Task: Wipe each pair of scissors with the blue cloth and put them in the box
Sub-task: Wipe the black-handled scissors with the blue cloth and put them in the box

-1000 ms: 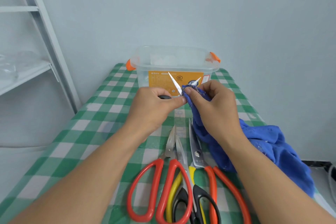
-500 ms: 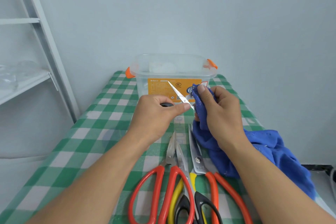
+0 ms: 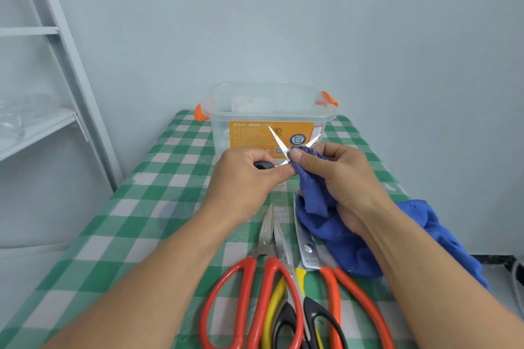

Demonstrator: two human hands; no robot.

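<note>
Bare forearms (image 3: 158,272); left hand (image 3: 243,178) and right hand (image 3: 340,176) with short nails (image 3: 295,153)

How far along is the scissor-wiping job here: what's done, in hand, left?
Done: no scissors show inside the box. In hand: the left hand grips the small scissors, blades open, while the right hand pinches the blue cloth round one blade. Left: red-handled scissors, yellow-and-black scissors and orange-handled scissors lie unboxed on the table.

Left hand (image 3: 243,176) grips small scissors (image 3: 279,144), blades spread; right hand (image 3: 337,176) pinches blue cloth (image 3: 317,201) on them; 3 scissors (image 3: 283,278) lie below.
</note>
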